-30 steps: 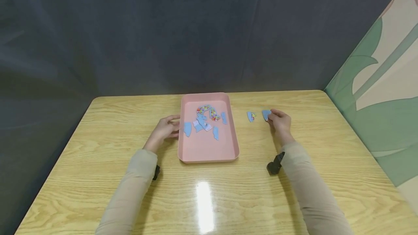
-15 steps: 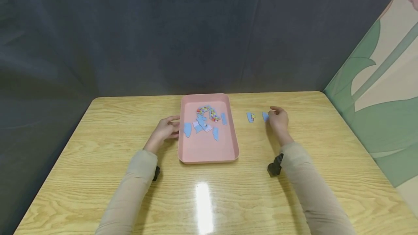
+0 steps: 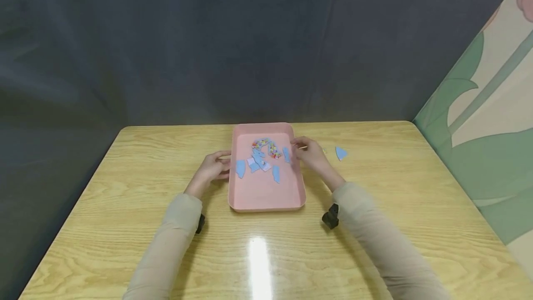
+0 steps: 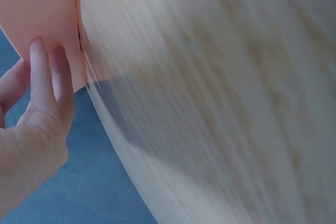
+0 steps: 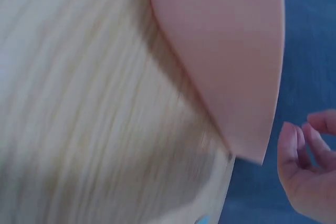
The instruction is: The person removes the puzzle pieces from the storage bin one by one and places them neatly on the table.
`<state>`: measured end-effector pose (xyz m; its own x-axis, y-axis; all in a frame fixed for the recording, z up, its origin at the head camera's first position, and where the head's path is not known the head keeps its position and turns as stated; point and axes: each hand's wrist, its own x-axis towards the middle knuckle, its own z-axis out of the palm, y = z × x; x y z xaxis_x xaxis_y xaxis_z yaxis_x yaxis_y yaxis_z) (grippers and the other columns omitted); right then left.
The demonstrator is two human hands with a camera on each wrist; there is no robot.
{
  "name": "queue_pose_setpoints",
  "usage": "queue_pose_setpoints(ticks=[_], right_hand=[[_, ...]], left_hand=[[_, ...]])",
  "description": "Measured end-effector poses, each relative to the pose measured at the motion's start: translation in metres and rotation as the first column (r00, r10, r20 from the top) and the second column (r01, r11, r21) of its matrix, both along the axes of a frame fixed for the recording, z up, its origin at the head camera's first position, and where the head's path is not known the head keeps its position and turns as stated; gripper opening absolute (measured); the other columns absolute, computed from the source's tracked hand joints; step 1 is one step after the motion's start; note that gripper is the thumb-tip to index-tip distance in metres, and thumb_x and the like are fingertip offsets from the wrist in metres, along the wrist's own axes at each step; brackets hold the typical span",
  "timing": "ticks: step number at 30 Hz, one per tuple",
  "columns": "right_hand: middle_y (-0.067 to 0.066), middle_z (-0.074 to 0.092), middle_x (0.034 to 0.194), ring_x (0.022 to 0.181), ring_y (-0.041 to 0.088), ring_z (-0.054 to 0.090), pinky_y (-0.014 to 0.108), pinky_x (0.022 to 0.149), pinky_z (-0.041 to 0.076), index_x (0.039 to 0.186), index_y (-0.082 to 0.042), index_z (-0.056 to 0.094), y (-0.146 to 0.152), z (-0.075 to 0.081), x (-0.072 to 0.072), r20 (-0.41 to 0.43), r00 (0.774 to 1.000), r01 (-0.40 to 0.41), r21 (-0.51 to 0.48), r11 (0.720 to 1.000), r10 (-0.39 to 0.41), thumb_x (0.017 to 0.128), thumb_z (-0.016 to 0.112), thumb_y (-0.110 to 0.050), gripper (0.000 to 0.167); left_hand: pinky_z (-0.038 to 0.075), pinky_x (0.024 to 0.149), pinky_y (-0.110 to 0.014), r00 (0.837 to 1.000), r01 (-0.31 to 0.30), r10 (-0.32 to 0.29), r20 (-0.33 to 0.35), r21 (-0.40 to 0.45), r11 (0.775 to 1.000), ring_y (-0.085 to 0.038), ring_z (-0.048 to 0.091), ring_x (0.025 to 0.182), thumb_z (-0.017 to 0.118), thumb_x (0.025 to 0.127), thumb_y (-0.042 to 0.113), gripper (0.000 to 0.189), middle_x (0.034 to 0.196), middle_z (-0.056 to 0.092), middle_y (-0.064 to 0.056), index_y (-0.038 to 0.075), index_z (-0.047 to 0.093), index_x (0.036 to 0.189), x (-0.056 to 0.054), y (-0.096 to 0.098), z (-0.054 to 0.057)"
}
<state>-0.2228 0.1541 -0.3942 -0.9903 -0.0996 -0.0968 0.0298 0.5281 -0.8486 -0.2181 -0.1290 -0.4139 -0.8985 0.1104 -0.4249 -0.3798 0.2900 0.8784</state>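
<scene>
A pink tray (image 3: 266,198) holds several blue puzzle pieces (image 3: 240,169), some of them printed with bright multicoloured patches. At its left side my left hand (image 3: 210,168) rests extended fingers against the outer wall, as the left wrist view also shows. My right hand (image 3: 310,152) is over the tray's right rim, nearest a narrow blue piece (image 3: 286,154) inside. In the right wrist view its fingers (image 5: 287,145) are loosely bent, with nothing visible between them. On the table right of that hand lies a blue puzzle piece (image 3: 340,153); another with yellow is mostly hidden behind the hand.
The wooden table (image 3: 125,207) extends around the tray. Behind it hangs a dark curtain (image 3: 266,45). A patterned wall (image 3: 491,119) borders the right side.
My right hand has let go of the blue piece on the right, leaving it on the table, and has moved left to the tray's right rim. The left hand stays at the tray.
</scene>
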Motion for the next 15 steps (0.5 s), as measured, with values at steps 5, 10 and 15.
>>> queue_pose_setpoints(ticks=[5,10,15], right_hand=[[0.022,0.064,0.114,0.106,0.034,0.061,0.039,0.092,0.053,0.118,0.004,0.061,-0.022,-0.003,0.005,-0.011,0.983,-0.179,0.103,0.978,0.182,0.09,0.054,-0.001,0.029],[0.024,0.064,0.11,0.101,0.034,0.061,0.04,0.092,0.053,0.114,0.007,0.062,-0.034,-0.011,0.008,-0.005,0.948,-0.315,0.153,0.937,0.319,0.085,0.057,0.004,0.029],[0.021,0.065,0.11,0.102,0.032,0.062,0.037,0.091,0.054,0.114,0.006,0.063,-0.037,-0.018,0.008,0.039,0.94,-0.34,0.205,0.918,0.34,0.082,0.06,0.006,0.033]], left_hand=[[0.057,0.087,-0.027,1.0,0.0,0.0,0.0,-0.011,1.0,-0.031,0.056,0.122,0.05,0.097,0.004,0.051,0.143,0.049,-0.018,0.01,0.038,0.146,-0.002,0.0,0.0],[0.058,0.083,-0.025,1.0,-0.004,0.004,0.004,-0.019,1.0,-0.03,0.057,0.12,0.051,0.097,0.005,0.05,0.141,0.05,-0.018,0.011,0.04,0.145,-0.002,0.001,0.0],[0.058,0.083,-0.025,1.0,-0.003,0.004,0.009,-0.022,1.0,-0.03,0.057,0.121,0.051,0.097,0.005,0.051,0.142,0.05,-0.018,0.011,0.039,0.146,-0.001,0.001,0.0]])
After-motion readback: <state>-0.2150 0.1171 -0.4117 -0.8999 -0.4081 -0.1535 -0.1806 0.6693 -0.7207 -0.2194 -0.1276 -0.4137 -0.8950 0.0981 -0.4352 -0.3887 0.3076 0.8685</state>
